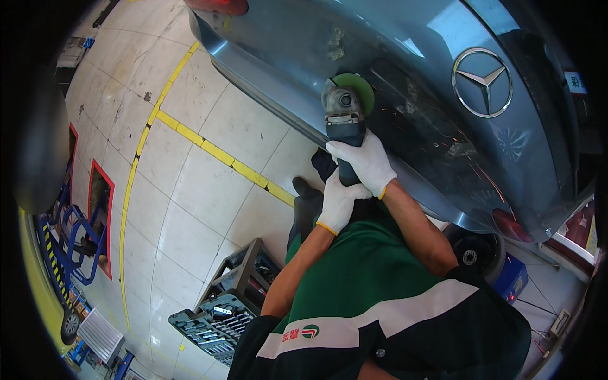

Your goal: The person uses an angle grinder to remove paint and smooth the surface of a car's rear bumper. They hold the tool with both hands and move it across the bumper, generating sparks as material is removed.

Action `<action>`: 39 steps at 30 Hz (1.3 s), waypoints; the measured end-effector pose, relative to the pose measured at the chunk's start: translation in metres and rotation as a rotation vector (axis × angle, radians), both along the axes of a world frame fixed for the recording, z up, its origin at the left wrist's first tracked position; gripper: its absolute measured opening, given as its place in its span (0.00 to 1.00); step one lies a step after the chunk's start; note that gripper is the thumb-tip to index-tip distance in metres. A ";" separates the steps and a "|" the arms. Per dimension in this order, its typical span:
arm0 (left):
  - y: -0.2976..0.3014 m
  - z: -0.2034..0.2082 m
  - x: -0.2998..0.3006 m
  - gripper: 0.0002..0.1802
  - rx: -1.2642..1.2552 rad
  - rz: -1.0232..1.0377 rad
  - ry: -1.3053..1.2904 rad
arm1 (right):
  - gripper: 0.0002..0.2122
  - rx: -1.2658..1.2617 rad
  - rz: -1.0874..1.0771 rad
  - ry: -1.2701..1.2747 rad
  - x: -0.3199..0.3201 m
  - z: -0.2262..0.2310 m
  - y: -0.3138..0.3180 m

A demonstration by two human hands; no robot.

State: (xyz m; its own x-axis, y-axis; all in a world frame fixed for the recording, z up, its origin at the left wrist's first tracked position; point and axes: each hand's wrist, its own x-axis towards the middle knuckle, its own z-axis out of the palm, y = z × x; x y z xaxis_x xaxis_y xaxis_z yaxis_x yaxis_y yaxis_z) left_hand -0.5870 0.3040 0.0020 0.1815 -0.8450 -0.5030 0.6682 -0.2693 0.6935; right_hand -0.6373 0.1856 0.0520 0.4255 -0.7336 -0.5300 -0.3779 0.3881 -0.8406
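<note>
Both my hands, in white knit gloves, hold an angle grinder [346, 130] with a green disc [356, 90]. My left hand [339, 201] is wrapped round the rear of its body. Further forward, my right hand [367, 160] grips it just behind the metal gear head. The disc lies against or very close to the rear of a grey-blue car [272, 69]; exact contact is hidden by the grinder's head. Orange sparks streak across the dark panel to the right of the disc. Scuffed, whitish patches [335, 45] mark the bodywork nearby.
A round star emblem [482, 83] sits on the car at upper right. Behind me to the left, an open socket set case [218, 323] rests by a grey tool cart [237, 263]. A wheel [475, 253] and a blue box [512, 278] stand at right. Yellow lines [215, 151] cross the tiled floor.
</note>
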 end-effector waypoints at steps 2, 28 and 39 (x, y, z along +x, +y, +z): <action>-0.002 0.004 -0.001 0.25 0.014 0.018 0.004 | 0.25 -0.014 -0.015 -0.020 -0.001 -0.003 0.001; 0.000 0.003 0.001 0.25 0.010 -0.025 -0.054 | 0.25 -0.039 -0.008 0.031 0.000 -0.004 0.001; 0.001 0.003 0.001 0.25 0.028 -0.009 -0.013 | 0.25 -0.070 -0.002 0.045 -0.001 -0.011 0.002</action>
State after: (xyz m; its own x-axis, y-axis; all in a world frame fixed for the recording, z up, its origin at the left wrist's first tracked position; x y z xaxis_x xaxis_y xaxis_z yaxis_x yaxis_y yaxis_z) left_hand -0.5862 0.3047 0.0054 0.1804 -0.8322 -0.5244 0.6565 -0.2951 0.6942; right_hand -0.6386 0.1875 0.0407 0.4008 -0.7701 -0.4962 -0.4156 0.3298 -0.8476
